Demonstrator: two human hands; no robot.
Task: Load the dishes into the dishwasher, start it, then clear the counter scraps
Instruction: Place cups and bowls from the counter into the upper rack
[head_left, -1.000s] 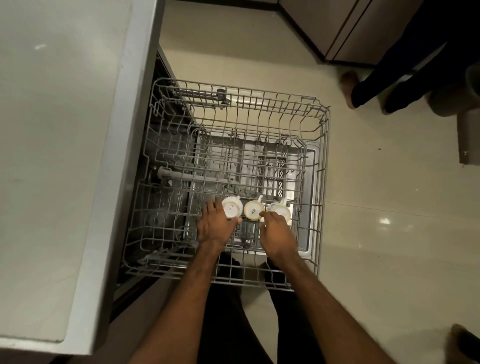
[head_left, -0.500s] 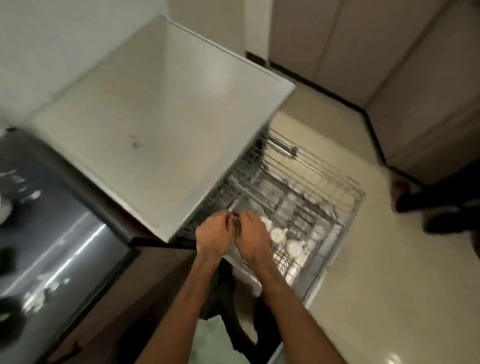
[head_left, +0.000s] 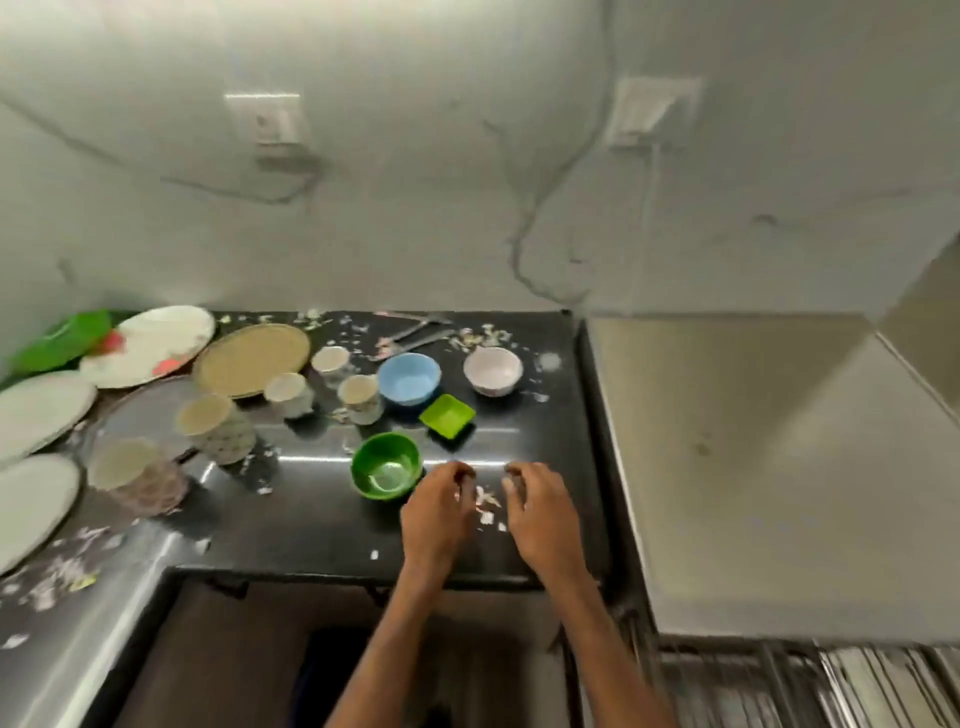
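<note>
Both my hands hover over the black counter (head_left: 311, 525), empty, with fingers loosely curled. My left hand (head_left: 439, 512) is just right of a round green bowl (head_left: 386, 465). My right hand (head_left: 540, 512) is beside it, with white scraps (head_left: 485, 501) on the counter between the two. Farther back stand a blue bowl (head_left: 409, 378), a white bowl (head_left: 492, 370), a square green dish (head_left: 447, 414) and three small cups (head_left: 359, 397). Two larger cups (head_left: 215, 426), a tan plate (head_left: 252, 359) and several white plates (head_left: 150, 343) crowd the left side.
The dishwasher's grey top (head_left: 769, 467) is on the right, and its pulled-out wire rack (head_left: 810, 686) shows at the lower right. Cutlery (head_left: 415, 332) and scraps lie at the counter's back. Wall sockets (head_left: 267, 122) with cables hang above.
My view has swung up from the dishwasher rack to the counter. Both hands left the cups in the rack and now hover empty over the counter.
</note>
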